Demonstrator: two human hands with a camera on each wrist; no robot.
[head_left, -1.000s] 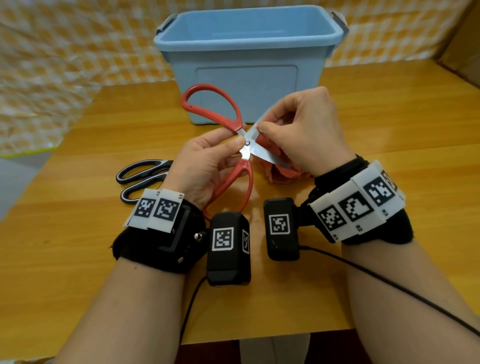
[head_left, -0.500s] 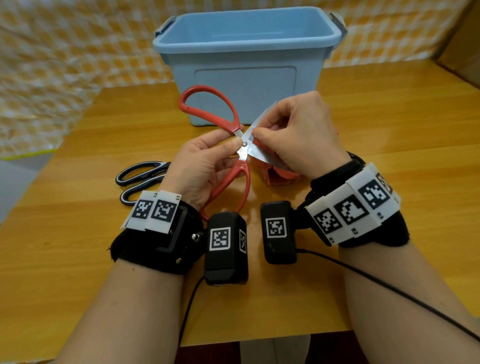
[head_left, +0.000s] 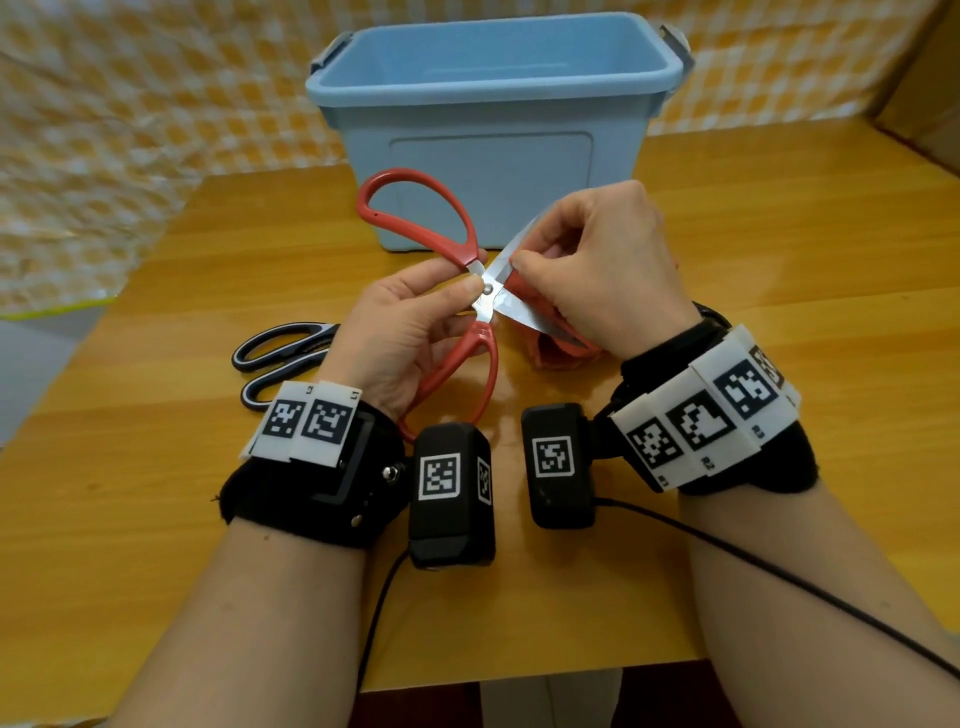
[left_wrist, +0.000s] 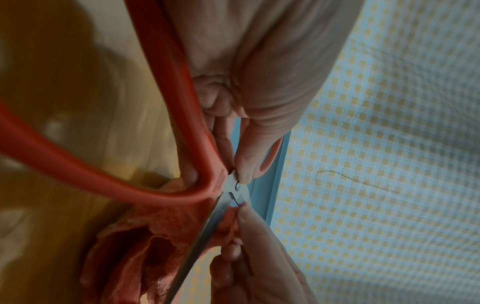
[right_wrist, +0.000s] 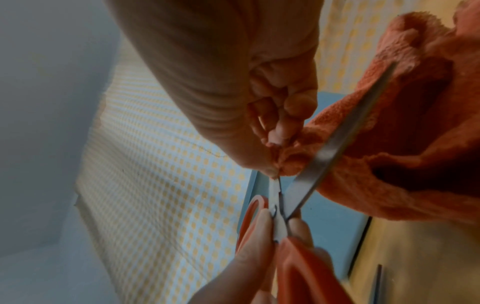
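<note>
Red-handled scissors (head_left: 470, 244) are held above the wooden table (head_left: 779, 312) with the blades spread apart. My left hand (head_left: 465, 275) pinches them at the pivot between thumb and fingers, and one handle loop runs down past its palm. My right hand (head_left: 519, 258) pinches an orange cloth (head_left: 563, 353) against the upper blade, close to the pivot. In the left wrist view the lower blade (left_wrist: 202, 236) lies across the cloth (left_wrist: 145, 236). The right wrist view shows the cloth (right_wrist: 402, 144) bunched behind that blade (right_wrist: 337, 144).
A light blue plastic bin (head_left: 493, 156) stands open behind the hands. Black-handled scissors (head_left: 280, 358) lie on the table to the left of my left wrist. A checked yellow sheet (head_left: 130, 130) hangs behind the table. A black cable (head_left: 779, 577) trails from the right wrist.
Both hands and the red scissors have shifted slightly up and away. The grips are unchanged.
</note>
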